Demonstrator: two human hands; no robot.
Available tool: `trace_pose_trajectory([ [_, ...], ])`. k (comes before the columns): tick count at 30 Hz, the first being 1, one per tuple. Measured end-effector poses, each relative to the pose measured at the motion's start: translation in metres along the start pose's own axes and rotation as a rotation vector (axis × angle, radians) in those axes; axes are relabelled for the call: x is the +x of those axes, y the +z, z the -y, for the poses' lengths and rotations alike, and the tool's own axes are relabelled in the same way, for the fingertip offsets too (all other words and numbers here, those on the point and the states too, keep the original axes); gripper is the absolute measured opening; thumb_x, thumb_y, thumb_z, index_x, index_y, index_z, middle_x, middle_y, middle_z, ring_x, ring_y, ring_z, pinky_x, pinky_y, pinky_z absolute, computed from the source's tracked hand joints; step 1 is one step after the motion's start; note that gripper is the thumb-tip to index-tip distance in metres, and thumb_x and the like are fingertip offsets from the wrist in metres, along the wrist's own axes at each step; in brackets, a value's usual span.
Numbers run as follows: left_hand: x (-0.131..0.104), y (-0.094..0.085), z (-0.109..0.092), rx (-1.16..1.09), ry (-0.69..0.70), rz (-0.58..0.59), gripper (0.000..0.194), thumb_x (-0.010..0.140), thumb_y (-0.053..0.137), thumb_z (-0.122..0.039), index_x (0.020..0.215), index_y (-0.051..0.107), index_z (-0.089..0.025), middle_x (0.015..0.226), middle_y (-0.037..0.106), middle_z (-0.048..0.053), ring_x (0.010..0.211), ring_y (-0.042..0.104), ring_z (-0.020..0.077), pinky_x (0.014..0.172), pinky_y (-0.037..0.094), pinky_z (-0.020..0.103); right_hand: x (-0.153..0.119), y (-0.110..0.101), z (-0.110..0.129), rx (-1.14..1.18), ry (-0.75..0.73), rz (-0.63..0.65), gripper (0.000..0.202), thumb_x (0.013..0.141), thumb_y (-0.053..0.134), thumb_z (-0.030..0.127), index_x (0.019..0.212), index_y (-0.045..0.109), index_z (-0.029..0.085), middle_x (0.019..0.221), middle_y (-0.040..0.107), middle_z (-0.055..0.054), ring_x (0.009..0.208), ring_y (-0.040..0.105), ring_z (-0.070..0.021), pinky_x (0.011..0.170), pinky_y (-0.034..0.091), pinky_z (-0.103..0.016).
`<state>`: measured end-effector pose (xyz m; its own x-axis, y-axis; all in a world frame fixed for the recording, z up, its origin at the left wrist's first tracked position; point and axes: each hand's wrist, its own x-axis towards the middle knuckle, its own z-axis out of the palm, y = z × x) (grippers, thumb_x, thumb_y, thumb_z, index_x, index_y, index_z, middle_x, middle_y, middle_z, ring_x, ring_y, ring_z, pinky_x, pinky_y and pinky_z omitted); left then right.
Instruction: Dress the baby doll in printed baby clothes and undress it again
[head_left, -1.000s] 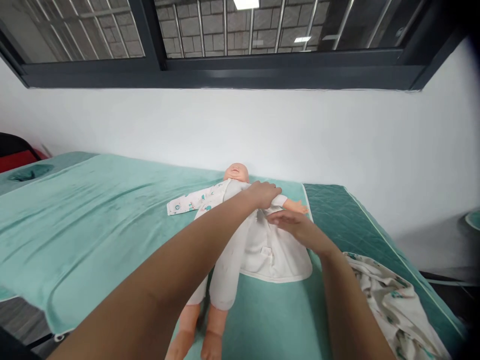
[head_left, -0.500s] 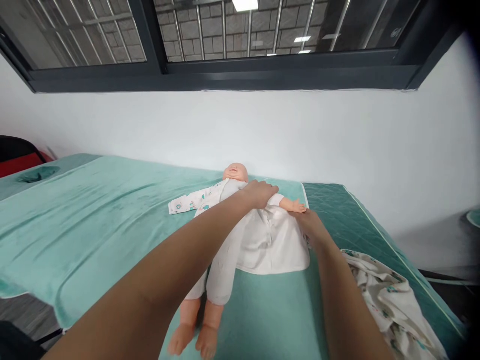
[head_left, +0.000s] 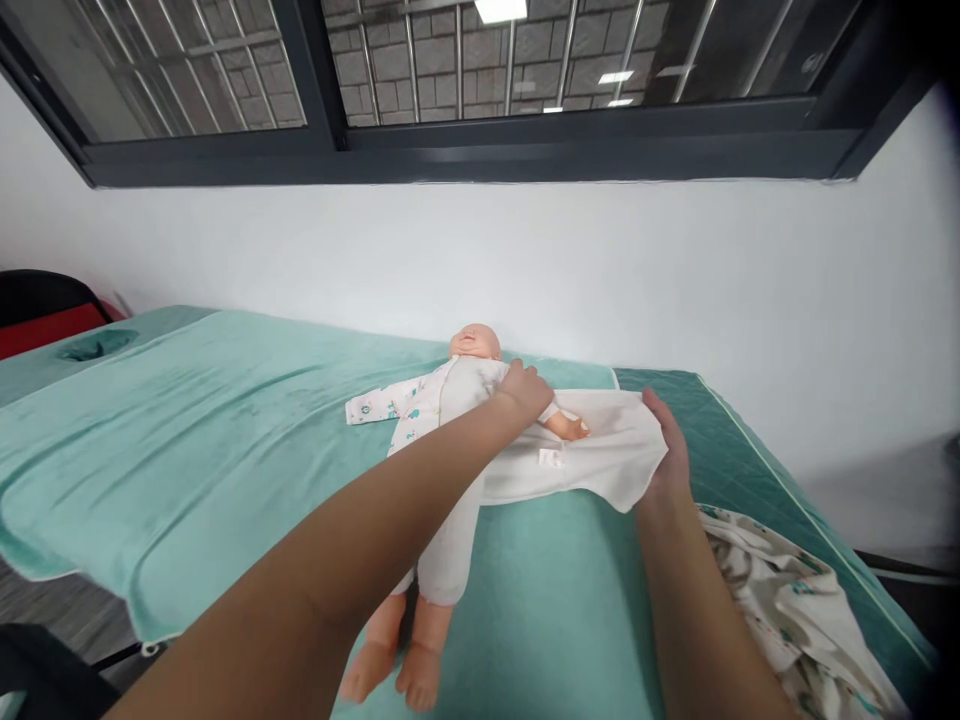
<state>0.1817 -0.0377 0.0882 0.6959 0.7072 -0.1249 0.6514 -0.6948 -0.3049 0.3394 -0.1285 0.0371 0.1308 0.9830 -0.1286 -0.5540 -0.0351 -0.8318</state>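
A baby doll point(head_left: 469, 385) lies on its back, head toward the wall, in white clothes. A printed baby jacket point(head_left: 420, 400) covers its arm on the picture's left. The jacket's other side, its plain white inside point(head_left: 592, 440) showing with a small label, spreads out to the right beneath the doll's bare forearm point(head_left: 564, 426). My left hand point(head_left: 527, 388) is closed round the doll's upper arm near the shoulder; its fingertips are partly hidden. With my right hand point(head_left: 667, 445) I grip the outer edge of the spread jacket, lifting it off the bed.
A green cover point(head_left: 225, 400) lies over the bed, with a darker quilted part point(head_left: 660, 400) at right. A crumpled printed cloth point(head_left: 795, 600) lies beside my right forearm. Behind the bed rise a white wall point(head_left: 525, 260) and a barred window point(head_left: 480, 70).
My right hand has moved right from beside the doll's hand, drawing the white jacket panel out sideways. The doll's forearm now rests lower, over the cloth. My left hand stays at its upper arm.
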Motion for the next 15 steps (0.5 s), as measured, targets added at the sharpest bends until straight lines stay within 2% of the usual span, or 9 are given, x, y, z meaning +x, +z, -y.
trace_pose_trajectory([
  [5, -0.004, -0.002, -0.004, -0.044, -0.02, 0.003, 0.023, 0.084, 0.06, -0.015, 0.103, 0.072, -0.015, 0.115, 0.07, 0.015, 0.115, 0.054, 0.0303, 0.098, 0.032, 0.047, -0.009, 0.012, -0.002, 0.063, -0.021, 0.079, 0.039, 0.086, 0.051, 0.061, 0.102, 0.069, 0.03, 0.096, 0.077, -0.003, 0.105, 0.07, -0.0274, 0.094, 0.055, -0.043],
  [9, -0.007, 0.003, -0.002, -0.129, -0.062, -0.021, 0.029, 0.081, 0.062, -0.014, 0.109, 0.07, -0.015, 0.122, 0.066, 0.016, 0.12, 0.052, 0.0301, 0.104, 0.032, 0.047, -0.011, 0.023, -0.006, 0.145, -0.013, 0.173, 0.046, 0.087, 0.052, 0.063, 0.115, 0.066, 0.028, 0.104, 0.076, -0.003, 0.109, 0.068, -0.0271, 0.097, 0.055, -0.044],
  [12, -0.005, 0.005, 0.008, -0.259, -0.105, -0.04, 0.042, 0.074, 0.067, -0.013, 0.116, 0.067, -0.014, 0.128, 0.061, 0.019, 0.12, 0.053, 0.0322, 0.103, 0.037, 0.047, -0.013, 0.037, -0.018, 0.049, -0.127, 0.178, 0.046, 0.088, 0.058, 0.056, 0.124, 0.061, 0.028, 0.11, 0.074, -0.003, 0.112, 0.066, -0.0259, 0.097, 0.054, -0.042],
  [15, -0.003, 0.004, 0.026, -0.459, -0.088, -0.057, 0.037, 0.073, 0.068, -0.016, 0.11, 0.07, -0.013, 0.112, 0.069, 0.016, 0.101, 0.063, 0.0279, 0.091, 0.047, 0.039, -0.016, 0.053, -0.034, -0.101, -0.226, 0.23, 0.049, 0.082, 0.069, 0.045, 0.128, 0.061, 0.029, 0.125, 0.069, -0.003, 0.121, 0.062, -0.0274, 0.1, 0.052, -0.041],
])
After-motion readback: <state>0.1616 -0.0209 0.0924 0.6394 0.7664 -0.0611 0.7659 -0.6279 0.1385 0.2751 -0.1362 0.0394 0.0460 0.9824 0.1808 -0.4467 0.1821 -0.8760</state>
